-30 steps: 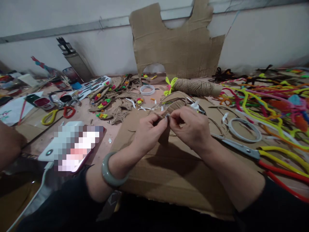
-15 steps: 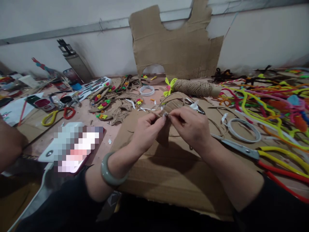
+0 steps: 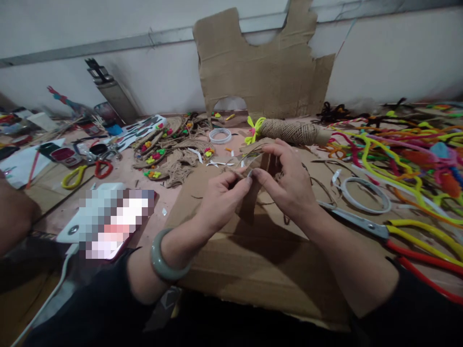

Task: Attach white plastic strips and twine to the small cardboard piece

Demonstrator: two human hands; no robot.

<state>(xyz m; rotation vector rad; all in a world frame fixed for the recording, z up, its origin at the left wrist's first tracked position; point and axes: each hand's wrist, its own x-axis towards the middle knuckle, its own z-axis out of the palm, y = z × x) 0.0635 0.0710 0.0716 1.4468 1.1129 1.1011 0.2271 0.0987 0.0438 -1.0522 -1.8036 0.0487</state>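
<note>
My left hand [image 3: 224,197] pinches the edge of a brown cardboard piece [image 3: 248,205], thumb on top. Facing it, my right hand [image 3: 291,185] holds the same piece, with its thumb by my left thumb tip and its fingers raised behind the piece. Something small and pale shows between the thumbs, too small to name. Thin brown twine [image 3: 323,193] loops out to the right of my right hand. Under both hands lies a large cardboard sheet [image 3: 253,270].
Scissors [image 3: 376,229] and a tape roll [image 3: 366,194] lie right, near colourful pipe cleaners [image 3: 390,159]. Behind are a twine spool [image 3: 292,131] and upright cardboard [image 3: 260,72]. Left are decorated twine shapes [image 3: 173,154], a phone [image 3: 126,221] and another person's arm [image 3: 16,212].
My right hand has opened out from its pinch; its fingers have lifted and spread behind the cardboard piece. My left hand has barely moved.
</note>
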